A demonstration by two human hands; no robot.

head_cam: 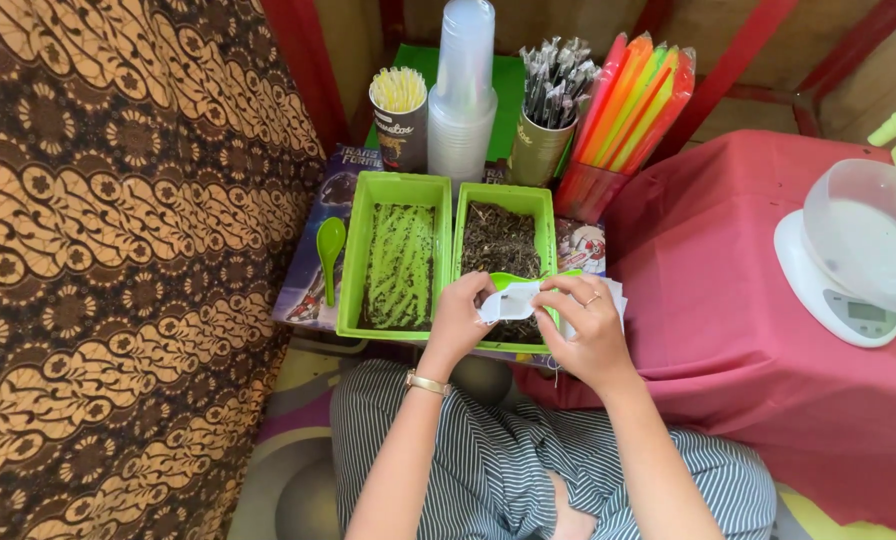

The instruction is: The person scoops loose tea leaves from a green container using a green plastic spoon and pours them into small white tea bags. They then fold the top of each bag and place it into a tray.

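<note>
My left hand (457,318) and my right hand (586,322) both pinch a small white paper pouch (511,302) between them, over the near end of the right green tray (544,215), which holds dark dried leaves. A green spoon (509,281) rests in that tray just behind the pouch. The left green tray (351,260) holds a thin layer of dark crumbs. A second green spoon (329,248) lies left of it.
Behind the trays stand a stack of clear cups (462,95), a cup of yellow straws (399,112), a cup of wrapped sticks (550,110) and bright plastic sleeves (630,100). A white kitchen scale with a clear bowl (856,255) sits on the red cloth (728,310). Patterned fabric (118,250) hangs left.
</note>
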